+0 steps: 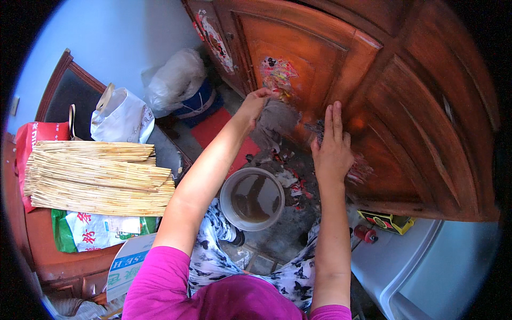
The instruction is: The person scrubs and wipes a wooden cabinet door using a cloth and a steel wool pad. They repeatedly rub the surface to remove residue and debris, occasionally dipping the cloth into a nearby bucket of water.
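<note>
Head view: the left hand [253, 109] reaches to the wooden door [314, 80], its fingertips bent together beside the torn, colourful paper remnant [277, 72] on the upper panel; whether they pinch anything is hidden. Just below lies a grey patch [278, 124], too blurred to tell as cloth or wet film. The right hand [333, 152] has two fingers stretched upward and the thumb apart, beside a dark, wiry clump [316, 129] against the door's lower part; the palm is turned away, so I cannot tell whether it grips the clump. Another paper remnant [360, 169] is partly covered by the right wrist. Between the knees, a pale bucket [224, 205] holds murky water, its bottom unreadable, near scattered scraps [293, 181] on the floor. The left arm overlaps the red mat [213, 130] and borders the bundled straw-coloured stalks [101, 176]; whatever fills the crumpled white bag [120, 120] behind them is unclear.
</note>
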A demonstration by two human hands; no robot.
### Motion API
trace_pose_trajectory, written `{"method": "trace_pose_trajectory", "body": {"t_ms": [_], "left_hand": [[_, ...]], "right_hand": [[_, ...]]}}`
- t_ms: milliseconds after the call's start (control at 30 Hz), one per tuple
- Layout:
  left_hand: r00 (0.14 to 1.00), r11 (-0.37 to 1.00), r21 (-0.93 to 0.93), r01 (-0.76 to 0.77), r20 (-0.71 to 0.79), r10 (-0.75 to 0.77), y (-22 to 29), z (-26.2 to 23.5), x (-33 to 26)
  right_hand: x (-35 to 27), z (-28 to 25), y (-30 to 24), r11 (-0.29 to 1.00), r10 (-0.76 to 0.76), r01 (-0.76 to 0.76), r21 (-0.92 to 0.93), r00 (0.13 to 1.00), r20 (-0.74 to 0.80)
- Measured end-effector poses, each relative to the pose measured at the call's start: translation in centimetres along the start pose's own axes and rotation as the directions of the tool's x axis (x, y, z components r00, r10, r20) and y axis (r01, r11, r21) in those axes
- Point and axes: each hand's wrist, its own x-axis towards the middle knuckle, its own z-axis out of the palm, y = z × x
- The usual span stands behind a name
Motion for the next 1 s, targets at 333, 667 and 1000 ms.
{"method": "trace_pose_trajectory", "body": {"t_ms": [333, 667, 1000], "left_hand": [[0.945, 0.854, 0.41, -0.32, 0.082, 0.315, -1.2, 1.0, -3.1], [0.74, 0.594, 0.519, -0.615, 0.641, 0.205, -2.2, 3.5, -7.3], [0.927, -0.132, 0.918, -0.375, 0.373, -0.039, -4.7, 0.6, -5.4]], "right_hand": [[0.1, -0.2, -0.5, 1.0, 0.009, -0.009, -0.018, 1.0, 0.027], [-0.3, 0.4, -0.2, 0.999, -0.01, 0.011, 0.038, 1.0, -0.012], [0.2, -0.7, 0.1, 0.998, -0.013, 0.008, 0.06, 0.997, 0.078]]}}
